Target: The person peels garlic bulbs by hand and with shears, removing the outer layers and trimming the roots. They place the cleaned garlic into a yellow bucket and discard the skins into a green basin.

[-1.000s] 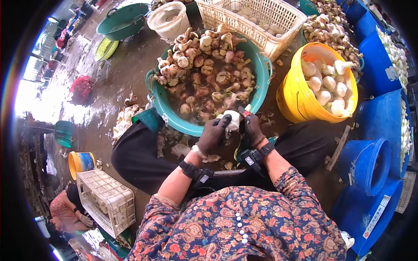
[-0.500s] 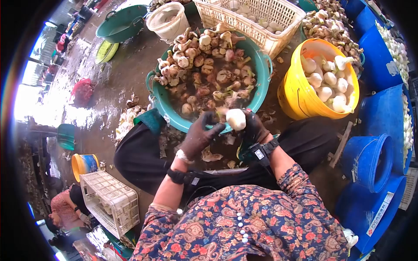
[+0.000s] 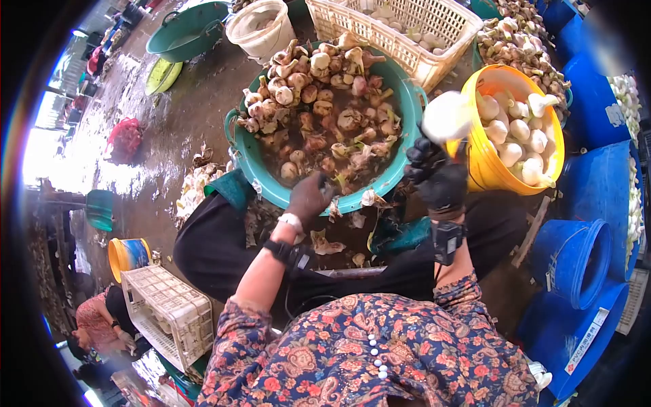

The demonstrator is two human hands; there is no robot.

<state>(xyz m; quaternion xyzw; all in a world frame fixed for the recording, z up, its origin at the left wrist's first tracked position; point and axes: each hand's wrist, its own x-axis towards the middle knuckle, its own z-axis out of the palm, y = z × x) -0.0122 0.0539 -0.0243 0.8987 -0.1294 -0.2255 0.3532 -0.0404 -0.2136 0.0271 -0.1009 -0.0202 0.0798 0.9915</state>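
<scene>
My right hand (image 3: 434,169), in a dark glove, is raised beside the yellow bucket (image 3: 475,163) and grips a peeled white garlic bulb (image 3: 446,117), blurred by motion. The bucket holds several peeled white bulbs. My left hand (image 3: 308,197), also gloved, hangs over the near rim of the teal basin (image 3: 252,163), fingers down by the soaking unpeeled garlic (image 3: 325,102); whether it grips anything is unclear. Peel scraps (image 3: 325,243) lie on my lap below it.
A white slatted basket (image 3: 407,34) and a white bucket (image 3: 261,30) stand behind the basin. Blue tubs (image 3: 576,258) with white bulbs line the right. A green basin (image 3: 186,30) sits far left. A white crate (image 3: 166,315) and a seated person (image 3: 95,325) are at the lower left.
My right hand has carried the peeled bulb up and right from in front of me to the yellow bucket. My left hand has let go of it and dropped to the teal basin's rim.
</scene>
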